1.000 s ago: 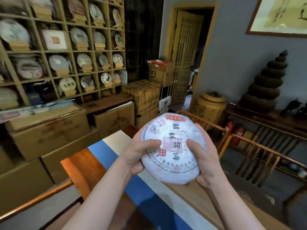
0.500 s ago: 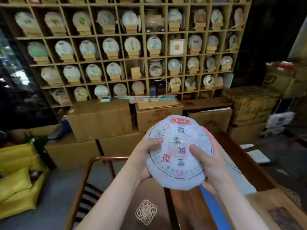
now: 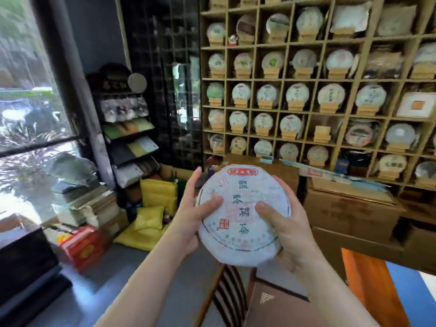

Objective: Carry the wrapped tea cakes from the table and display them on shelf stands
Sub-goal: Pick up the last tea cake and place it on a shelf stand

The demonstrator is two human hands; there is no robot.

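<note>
I hold a round tea cake (image 3: 243, 215), wrapped in white paper with a red label and dark characters, upright in front of me. My left hand (image 3: 191, 213) grips its left edge with the thumb on its face. My right hand (image 3: 287, 230) grips its right edge the same way. Behind it stands a tall wooden grid shelf (image 3: 311, 79), most cells holding a wrapped cake on a small wooden stand. One stand (image 3: 322, 134) in the shelf carries no cake.
Stacked cardboard boxes (image 3: 349, 208) stand at the foot of the shelf. Yellow bags (image 3: 155, 204) and a dark leaflet rack (image 3: 127, 138) are at left by a window. A wooden chair back (image 3: 226, 296) is below my hands, and the table corner (image 3: 372, 286) lies lower right.
My view has swung left across the room from the doorway side to the shelf's left end and the window. The cake stays held in both hands.
</note>
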